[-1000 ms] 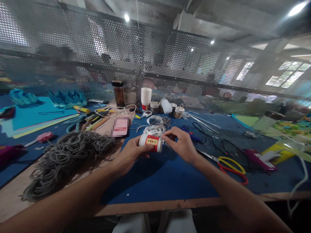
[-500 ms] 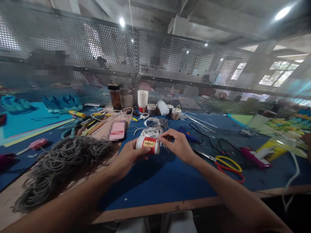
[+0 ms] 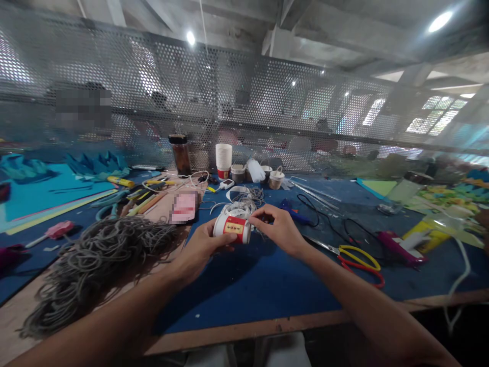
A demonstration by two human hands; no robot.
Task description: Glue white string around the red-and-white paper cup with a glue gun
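Note:
A white paper cup with a red and yellow label (image 3: 233, 227) lies on its side above the blue mat (image 3: 267, 285), held between both hands. My left hand (image 3: 200, 247) wraps round its left end and underside. My right hand (image 3: 280, 229) pinches at the cup's right rim with thumb and fingers pressed together. Just behind the cup sits a tangle of white strips and grey cord (image 3: 242, 201).
A big heap of grey cord (image 3: 95, 260) lies at the left. Yellow and red scissors (image 3: 357, 260) and a pink glue gun (image 3: 401, 247) lie at the right. A stack of cups (image 3: 223, 159), a brown jar (image 3: 181, 153) and small pots stand before the perforated screen (image 3: 244, 112). Blue paper sheets (image 3: 42, 186) lie far left.
Both hands keep hold of the cup and have barely shifted. The view has swung slightly, moving everything a little to the left and up.

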